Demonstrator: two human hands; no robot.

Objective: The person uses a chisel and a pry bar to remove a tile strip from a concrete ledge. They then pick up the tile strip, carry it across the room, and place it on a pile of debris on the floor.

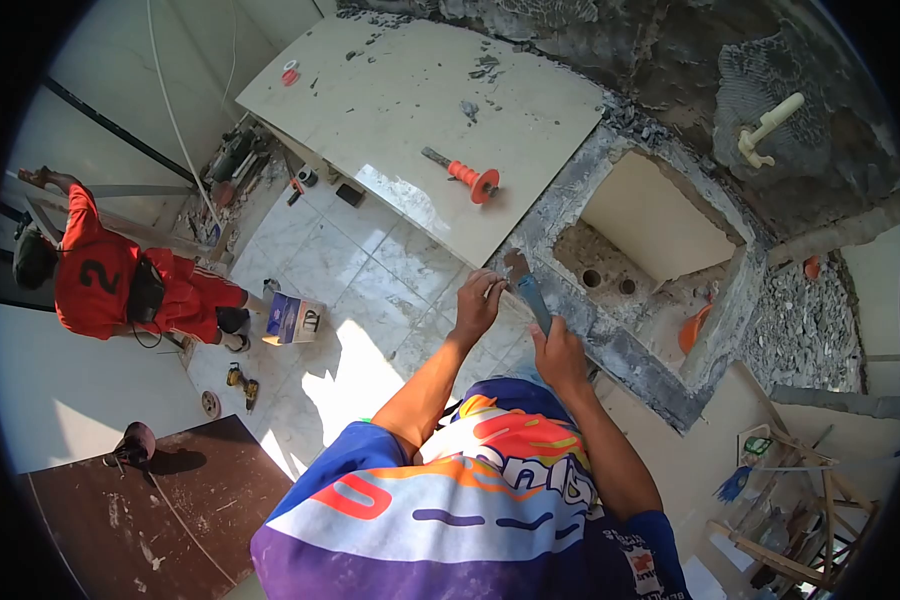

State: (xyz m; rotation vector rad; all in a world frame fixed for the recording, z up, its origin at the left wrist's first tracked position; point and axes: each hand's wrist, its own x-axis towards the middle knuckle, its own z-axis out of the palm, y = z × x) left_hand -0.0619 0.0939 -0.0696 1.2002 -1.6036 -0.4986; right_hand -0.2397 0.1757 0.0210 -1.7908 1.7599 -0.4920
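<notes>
My right hand [561, 358] is closed around the blue handle of what looks like a hammer [532, 297], its rusty brown head pointing away from me over the counter edge. Just to its left, my left hand [478, 303] has its fingers curled together; anything between them is too small to make out. Beyond both hands, a chisel [460, 174] with an orange grip and round guard lies on the cream countertop slab [370, 110]. To the right is a rough rectangular cut-out [610, 215] in the grey cement counter, with two round holes at its bottom.
Rubble [805, 330] fills a space at right, below a cream tap [770, 130]. A co-worker in red [110, 275] stands at left near a white-and-blue bucket [295, 318]. A yellow drill [242, 387] lies on the tiles. Wooden frames [820, 500] stand at lower right.
</notes>
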